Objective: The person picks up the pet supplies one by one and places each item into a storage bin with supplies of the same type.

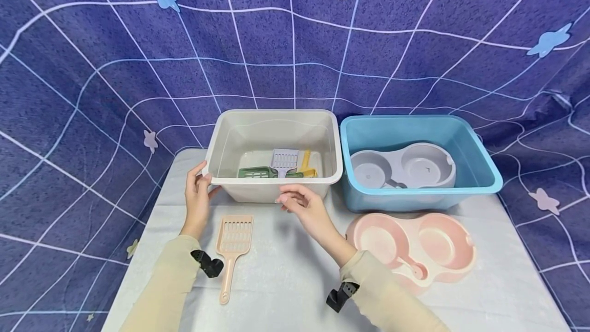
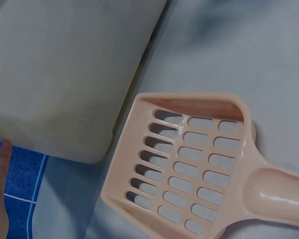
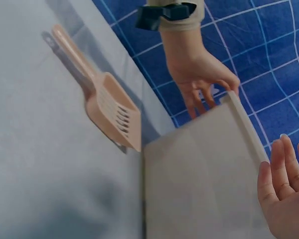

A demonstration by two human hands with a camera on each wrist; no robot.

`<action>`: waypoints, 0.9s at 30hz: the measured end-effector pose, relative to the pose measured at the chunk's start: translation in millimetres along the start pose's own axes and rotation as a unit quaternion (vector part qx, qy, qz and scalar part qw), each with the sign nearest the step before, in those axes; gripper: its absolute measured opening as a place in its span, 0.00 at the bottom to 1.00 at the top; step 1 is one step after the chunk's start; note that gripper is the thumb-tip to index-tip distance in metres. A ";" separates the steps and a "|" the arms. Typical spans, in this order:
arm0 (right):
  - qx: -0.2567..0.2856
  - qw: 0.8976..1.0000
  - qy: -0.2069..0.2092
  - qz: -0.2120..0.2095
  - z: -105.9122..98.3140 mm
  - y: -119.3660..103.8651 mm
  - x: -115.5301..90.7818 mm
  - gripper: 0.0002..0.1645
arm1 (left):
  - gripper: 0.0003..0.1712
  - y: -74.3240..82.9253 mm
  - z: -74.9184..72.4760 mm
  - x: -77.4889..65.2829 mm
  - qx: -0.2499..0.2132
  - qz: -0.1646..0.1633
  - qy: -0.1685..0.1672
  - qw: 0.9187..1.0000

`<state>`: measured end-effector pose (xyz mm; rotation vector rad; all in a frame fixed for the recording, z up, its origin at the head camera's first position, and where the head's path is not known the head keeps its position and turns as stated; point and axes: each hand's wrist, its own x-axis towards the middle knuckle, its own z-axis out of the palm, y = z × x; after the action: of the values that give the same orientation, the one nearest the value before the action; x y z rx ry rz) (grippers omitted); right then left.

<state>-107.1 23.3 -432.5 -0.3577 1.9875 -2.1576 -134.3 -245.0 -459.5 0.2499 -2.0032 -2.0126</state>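
Observation:
A grey-beige litter box (image 1: 272,193) stands at the back middle of the table. Its front left corner is in my left hand (image 1: 197,201), whose fingers bend around the rim. My right hand (image 1: 304,209), fingers loose, is at the front rim; the right wrist view shows its fingers (image 3: 284,172) extended beside the rim, holding nothing. Inside the box lie a lilac litter scoop (image 1: 284,160), a green scoop (image 1: 254,172) and a yellow one (image 1: 306,163). A pink litter scoop (image 1: 235,237) lies in front, slotted end toward the box, between my forearms.
To the right, a blue litter box (image 1: 415,198) holds a lilac double pet bowl (image 1: 394,163). In front of it sits a pink double pet bowl (image 1: 415,227), partly behind my right forearm. A purple-blue patterned curtain (image 1: 258,40) hangs behind the white-covered table (image 1: 276,301).

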 end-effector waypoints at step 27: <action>0.038 0.996 -0.051 0.066 49.0 60.9 -21.8 0.15 | 0.27 -2.3 -0.6 1.3 0.009 0.001 -0.003 1.000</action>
<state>-73.3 -22.0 -490.7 -0.3101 1.8153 -2.0839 -135.5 -246.0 -461.7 0.2456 -2.0256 -1.9974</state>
